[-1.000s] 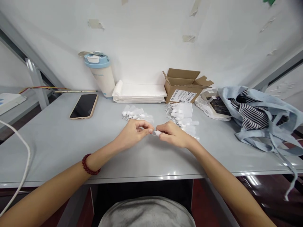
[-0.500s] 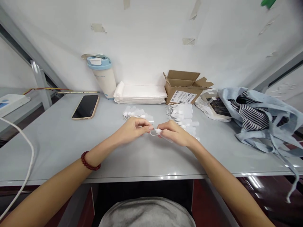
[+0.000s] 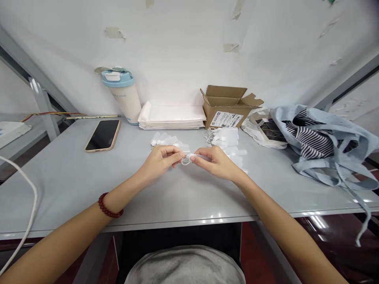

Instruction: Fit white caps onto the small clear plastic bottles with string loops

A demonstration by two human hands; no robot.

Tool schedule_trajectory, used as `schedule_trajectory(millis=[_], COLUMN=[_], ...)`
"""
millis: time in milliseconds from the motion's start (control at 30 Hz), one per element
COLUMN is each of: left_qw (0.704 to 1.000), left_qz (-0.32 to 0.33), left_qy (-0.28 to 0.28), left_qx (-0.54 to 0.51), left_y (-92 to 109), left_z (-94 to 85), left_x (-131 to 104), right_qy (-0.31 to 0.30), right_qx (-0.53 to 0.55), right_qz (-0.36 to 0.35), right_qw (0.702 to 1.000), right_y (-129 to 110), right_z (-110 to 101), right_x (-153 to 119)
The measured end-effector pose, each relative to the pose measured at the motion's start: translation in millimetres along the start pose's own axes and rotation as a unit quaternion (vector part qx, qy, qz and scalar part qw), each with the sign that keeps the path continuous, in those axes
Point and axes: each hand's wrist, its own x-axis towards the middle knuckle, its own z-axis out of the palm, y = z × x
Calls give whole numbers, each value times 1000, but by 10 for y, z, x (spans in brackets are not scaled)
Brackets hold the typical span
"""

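Between my hands is a white looped string (image 3: 186, 161) joined to a small white tag. My left hand (image 3: 166, 158) is closed, its thumb and index finger pinching the string. My right hand (image 3: 215, 161) is closed on the white tag, mostly hidden by the fingers. Behind my left hand lies a small pile of white tags (image 3: 166, 140) with strings. A larger pile of white tags (image 3: 226, 138) spreads behind and to the right of my right hand.
A phone (image 3: 103, 135) lies at the left on the grey table (image 3: 142, 205). Along the wall stand a cup (image 3: 122, 96), stacked white envelopes (image 3: 173, 117) and an open cardboard box (image 3: 226, 108). A plastic bag (image 3: 257, 132) and a blue cloth bag (image 3: 314, 138) are at right.
The view has shifted slightly. My hands have turned a little, and the held tag now lies more level between them, with the string loop still at my left fingertips.
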Motion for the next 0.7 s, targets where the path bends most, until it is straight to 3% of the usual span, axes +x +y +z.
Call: schedule_trajectory(millis=[700], left_qw=[1000], left_qz=[13], left_qy=[-15], left_qx=[-1], left_y=[-58], left_z=[50], left_x=[-29], right_qy=[8], right_qx=[-18], right_qz=[-23], right_qw=[1000], right_y=[30], right_z=[53], right_x=[-4])
